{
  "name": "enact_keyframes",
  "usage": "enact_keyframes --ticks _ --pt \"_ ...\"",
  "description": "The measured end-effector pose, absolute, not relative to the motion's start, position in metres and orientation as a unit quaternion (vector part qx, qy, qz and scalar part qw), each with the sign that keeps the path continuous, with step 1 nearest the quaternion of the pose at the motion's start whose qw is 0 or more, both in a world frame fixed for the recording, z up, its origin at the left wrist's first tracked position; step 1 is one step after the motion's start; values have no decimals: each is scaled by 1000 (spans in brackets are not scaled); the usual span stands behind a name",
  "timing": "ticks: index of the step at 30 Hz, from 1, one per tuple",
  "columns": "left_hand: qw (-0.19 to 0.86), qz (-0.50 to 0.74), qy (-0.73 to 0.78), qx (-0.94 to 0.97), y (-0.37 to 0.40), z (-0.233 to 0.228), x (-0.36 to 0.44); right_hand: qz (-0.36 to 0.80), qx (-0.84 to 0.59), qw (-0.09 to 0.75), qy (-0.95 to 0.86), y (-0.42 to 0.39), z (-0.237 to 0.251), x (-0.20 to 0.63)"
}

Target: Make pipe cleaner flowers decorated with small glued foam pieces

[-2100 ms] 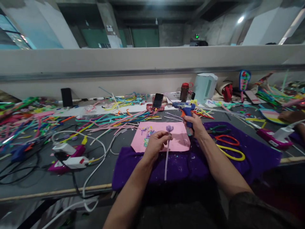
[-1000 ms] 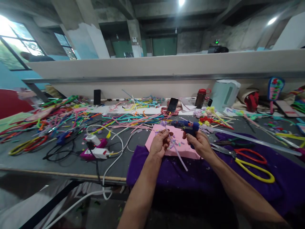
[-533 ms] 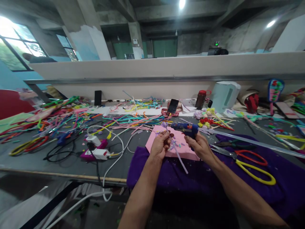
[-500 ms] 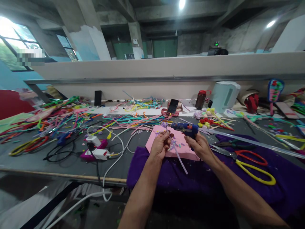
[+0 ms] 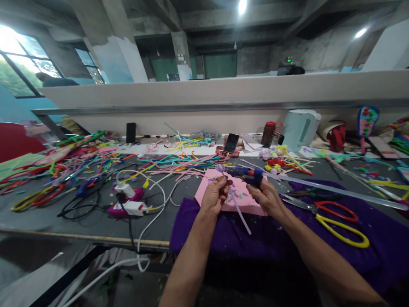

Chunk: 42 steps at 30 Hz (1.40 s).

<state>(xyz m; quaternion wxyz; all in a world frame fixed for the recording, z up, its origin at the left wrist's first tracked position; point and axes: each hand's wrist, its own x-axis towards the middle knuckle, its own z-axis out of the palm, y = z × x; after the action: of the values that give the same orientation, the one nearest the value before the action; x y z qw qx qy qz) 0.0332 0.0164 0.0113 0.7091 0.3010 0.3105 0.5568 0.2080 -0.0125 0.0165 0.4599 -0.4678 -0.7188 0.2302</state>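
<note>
My left hand (image 5: 216,194) is closed in a pinch on a lilac pipe-cleaner flower (image 5: 220,169), whose pale stem (image 5: 241,215) slants down to the right. A small brown disc shows at my fingertips; I cannot tell what it is. My right hand (image 5: 266,195) is wrapped round the handle of a blue hot glue gun (image 5: 247,174). Its nozzle points left, close to the flower; whether it touches is too small to tell. Below both hands lies a pink pad (image 5: 204,192) scattered with small coloured bits, on a purple cloth (image 5: 191,226).
Red-and-yellow scissors (image 5: 329,217) and dark pliers (image 5: 306,192) lie at right beside a clear rod (image 5: 335,192). A power strip (image 5: 128,204) with white cables is at left. Behind are pipe cleaners (image 5: 188,161), a phone (image 5: 231,143), a bottle (image 5: 269,134) and a kettle (image 5: 300,130).
My right hand and the glue gun have shifted slightly left, nearer the flower. My left hand has stayed nearly still with the flower in it.
</note>
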Motion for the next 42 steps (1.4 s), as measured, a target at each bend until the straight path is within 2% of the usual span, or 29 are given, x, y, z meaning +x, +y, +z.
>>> enact_keyframes --ticks 5,27,30,33,38,42 --pt "709 561 301 303 17 11 32 213 -465 439 -739 -16 20 209" --pt "704 553 317 312 17 12 32 225 -461 454 -728 -11 17 211" --pt "706 554 307 317 18 10 32 261 -454 458 -719 -14 20 210" --pt "707 562 297 312 20 10 30 344 -432 468 -690 -16 27 212" --pt "704 572 302 292 23 13 27 448 -459 549 -536 3 28 225" --pt "704 565 311 296 22 16 28 462 -519 511 -506 31 9 239"
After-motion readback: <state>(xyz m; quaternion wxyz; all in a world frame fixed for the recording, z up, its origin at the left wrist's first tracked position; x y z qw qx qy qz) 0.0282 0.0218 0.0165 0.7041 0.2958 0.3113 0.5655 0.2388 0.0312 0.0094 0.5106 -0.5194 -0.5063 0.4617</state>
